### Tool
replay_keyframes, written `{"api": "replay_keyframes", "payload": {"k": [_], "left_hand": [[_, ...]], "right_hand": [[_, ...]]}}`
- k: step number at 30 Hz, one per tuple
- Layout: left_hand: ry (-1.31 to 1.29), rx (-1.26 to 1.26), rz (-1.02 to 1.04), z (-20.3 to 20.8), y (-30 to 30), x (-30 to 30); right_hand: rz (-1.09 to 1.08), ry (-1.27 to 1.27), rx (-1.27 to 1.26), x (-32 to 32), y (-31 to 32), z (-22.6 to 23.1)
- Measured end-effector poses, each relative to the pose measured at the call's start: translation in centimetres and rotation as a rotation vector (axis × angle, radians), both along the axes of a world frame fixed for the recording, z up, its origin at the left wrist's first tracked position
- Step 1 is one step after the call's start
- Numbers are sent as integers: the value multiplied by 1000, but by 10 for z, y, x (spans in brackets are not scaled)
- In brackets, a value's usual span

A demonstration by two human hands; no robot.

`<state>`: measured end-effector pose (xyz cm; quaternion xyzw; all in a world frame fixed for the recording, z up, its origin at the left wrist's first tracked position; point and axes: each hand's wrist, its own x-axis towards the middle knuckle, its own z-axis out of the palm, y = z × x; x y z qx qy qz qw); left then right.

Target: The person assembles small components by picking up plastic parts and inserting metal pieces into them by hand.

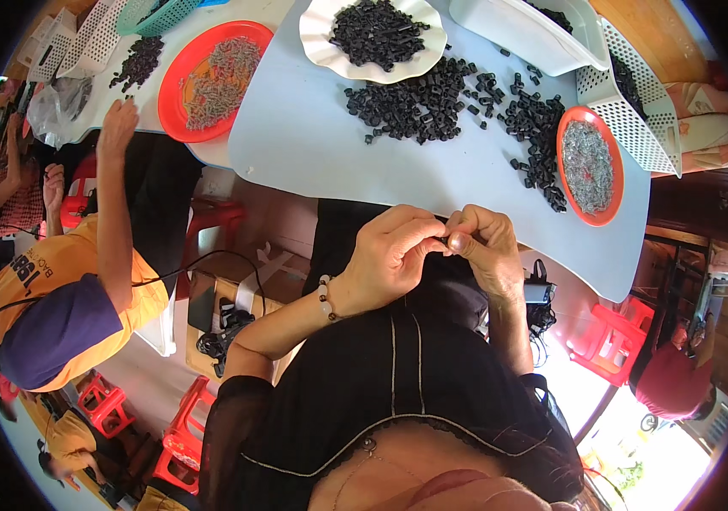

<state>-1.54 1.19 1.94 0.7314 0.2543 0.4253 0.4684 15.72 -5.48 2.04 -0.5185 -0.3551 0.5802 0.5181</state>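
Note:
Just past the near edge of the table, my left hand [391,255] and my right hand [488,251] meet with fingertips pinched together. Between them is a small black plastic part [443,241], mostly hidden by the fingers. It looks like the short black parts [419,104] heaped loosely on the table ahead. More black parts fill a white scalloped dish [317,53] behind the heap. To the right, an orange-red oval plate [565,183] holds many small clear or silvery pieces.
A white tub [517,38] and a white perforated basket [636,128] stand at the table's [287,128] far right. Left, a co-worker in yellow and purple [66,315] reaches toward black parts beside a red plate [172,119] of greyish pieces. Red stools [611,341] stand around.

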Motion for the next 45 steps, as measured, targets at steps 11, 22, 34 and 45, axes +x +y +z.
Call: {"api": "replay_keyframes", "payload": {"k": [11,22,34,45], "left_hand": [[-128,-112,43,2,7,2],[-101,-101,0,4,12,-4],[20,100,-52,2,13,-15],[37,46,27,4,15,-16]], "right_hand": [[-31,111,11,-4,9,3],[70,325,-36,-5,7,1],[67,534,-102,-10,6,-5],[7,500,-99,-22,9,0]]}}
